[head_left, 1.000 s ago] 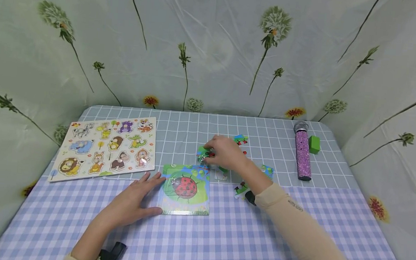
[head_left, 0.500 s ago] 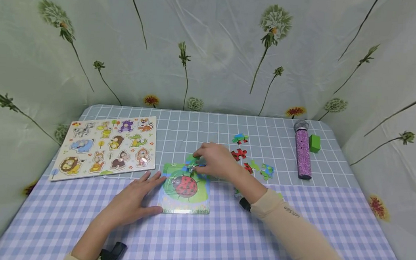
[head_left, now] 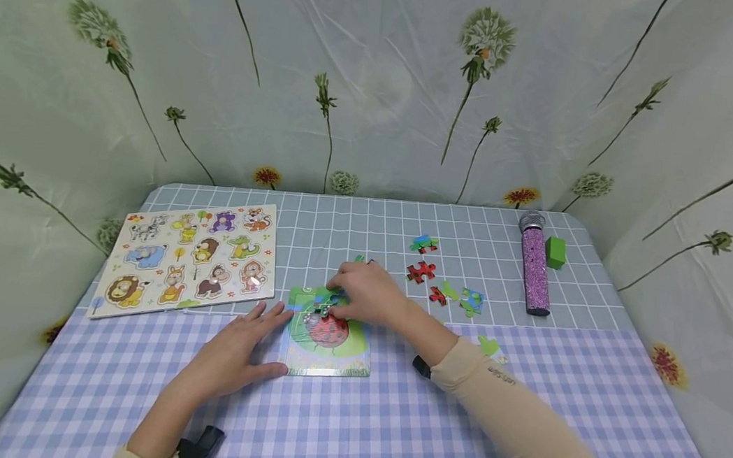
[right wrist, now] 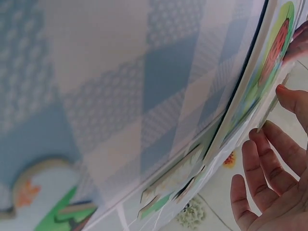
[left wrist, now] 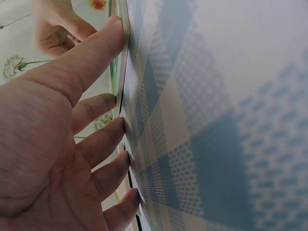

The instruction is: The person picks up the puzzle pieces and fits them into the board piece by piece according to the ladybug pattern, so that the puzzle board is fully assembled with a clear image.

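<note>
A square ladybug puzzle board (head_left: 327, 363) lies flat on the checked cloth in the head view. My left hand (head_left: 233, 354) has its fingers spread, the fingertips and thumb touching the board's left edge. Over the board's upper part is my right hand (head_left: 369, 292), pinching a jigsaw piece (head_left: 322, 309) between thumb and fingers. In the right wrist view that thin jigsaw piece (right wrist: 267, 109) shows edge-on at the fingertips, tilted above the board. The right hand hides the board's top right corner.
Several loose jigsaw pieces (head_left: 420, 271) lie to the right of the board, some red, some green and blue. An animal peg puzzle (head_left: 192, 305) is at the left. At the right are a purple glittery microphone (head_left: 535, 271) and a green block (head_left: 555, 253).
My right hand has moved left and toward me, carrying the jigsaw piece from behind the board to over its upper part. The left hand stays at the board's edge.
</note>
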